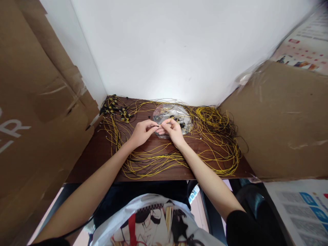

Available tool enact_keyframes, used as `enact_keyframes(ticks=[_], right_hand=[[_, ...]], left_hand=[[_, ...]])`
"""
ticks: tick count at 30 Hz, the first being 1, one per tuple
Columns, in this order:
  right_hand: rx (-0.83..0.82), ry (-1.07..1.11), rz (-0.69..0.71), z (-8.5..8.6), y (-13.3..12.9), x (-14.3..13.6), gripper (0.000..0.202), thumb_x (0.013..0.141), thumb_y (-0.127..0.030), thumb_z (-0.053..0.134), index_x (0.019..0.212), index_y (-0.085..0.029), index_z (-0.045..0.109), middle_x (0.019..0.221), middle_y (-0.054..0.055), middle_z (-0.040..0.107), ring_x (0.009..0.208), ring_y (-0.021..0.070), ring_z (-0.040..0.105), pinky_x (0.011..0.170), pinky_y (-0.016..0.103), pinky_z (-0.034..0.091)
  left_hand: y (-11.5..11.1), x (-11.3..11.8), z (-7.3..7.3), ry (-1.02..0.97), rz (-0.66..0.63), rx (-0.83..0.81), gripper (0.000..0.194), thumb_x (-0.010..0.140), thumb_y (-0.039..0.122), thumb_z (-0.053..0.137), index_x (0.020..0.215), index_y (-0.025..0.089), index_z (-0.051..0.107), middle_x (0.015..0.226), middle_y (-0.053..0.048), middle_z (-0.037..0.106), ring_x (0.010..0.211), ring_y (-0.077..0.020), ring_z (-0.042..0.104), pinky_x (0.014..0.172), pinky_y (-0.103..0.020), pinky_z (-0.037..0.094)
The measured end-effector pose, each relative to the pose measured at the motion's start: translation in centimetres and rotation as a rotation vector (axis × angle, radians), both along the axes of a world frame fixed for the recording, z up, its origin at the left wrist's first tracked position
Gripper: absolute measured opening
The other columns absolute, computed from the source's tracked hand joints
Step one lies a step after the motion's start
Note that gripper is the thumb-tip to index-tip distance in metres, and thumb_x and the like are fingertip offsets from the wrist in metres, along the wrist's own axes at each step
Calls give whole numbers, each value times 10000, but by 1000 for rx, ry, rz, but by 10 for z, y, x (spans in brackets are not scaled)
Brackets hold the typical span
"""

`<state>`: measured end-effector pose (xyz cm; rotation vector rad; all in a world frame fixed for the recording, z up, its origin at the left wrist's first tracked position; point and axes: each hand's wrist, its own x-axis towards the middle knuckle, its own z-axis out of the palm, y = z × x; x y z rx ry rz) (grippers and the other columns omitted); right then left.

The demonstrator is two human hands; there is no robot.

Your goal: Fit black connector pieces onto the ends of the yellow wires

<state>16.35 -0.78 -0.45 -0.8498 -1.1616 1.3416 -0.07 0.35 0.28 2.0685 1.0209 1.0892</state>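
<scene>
With your hands at the centre of the dial, a printed white cloth (151, 229) lies at 6 o'clock, cut off below. Just past it, long yellow and black wires (159, 159) sweep over the brown surface (92, 160), crossing beneath both forearms (202, 167), which hide stretches of them. Those forearms come in from 7 and 5 o'clock and converge: your left hand (144, 132) is back up, its fingers clamped on a small dark piece (156, 126), mostly covered; your right hand (174, 132) faces it with curled fingers, and you cannot tell whether they are clamped too. Behind them at 12 lies a clear plastic bag (160, 110), dark bits (182, 125) in or under it hard to make out. Black-and-yellow connectors (114, 109) crowd 10 o'clock, a tangled yellow coil (214, 118) nearly 3. Cardboard panels (38, 119) hem you in at 9 and 3; a white wall (179, 51) closes off 12.
</scene>
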Motion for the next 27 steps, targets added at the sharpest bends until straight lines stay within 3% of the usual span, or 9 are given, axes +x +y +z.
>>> enact_keyframes(ticks=[12, 27], right_hand=[[18, -143, -10, 5, -3, 1, 323, 644, -418, 763, 746, -153, 609, 635, 10, 685, 613, 130, 674, 625, 237, 560], [-15, -32, 54, -2, 1, -2, 443, 650, -530, 728, 801, -199, 475, 632, -16, 681, 610, 154, 692, 599, 264, 578]], left_hand=[[-4, 1, 6, -10, 20, -27, 185, 807, 252, 537, 847, 126, 667, 702, -14, 644, 597, -109, 515, 580, -221, 400], [-3, 1, 6, 4, 16, -22, 206, 819, 281, 542, 871, 137, 680, 724, -22, 664, 632, -125, 542, 608, -237, 420]])
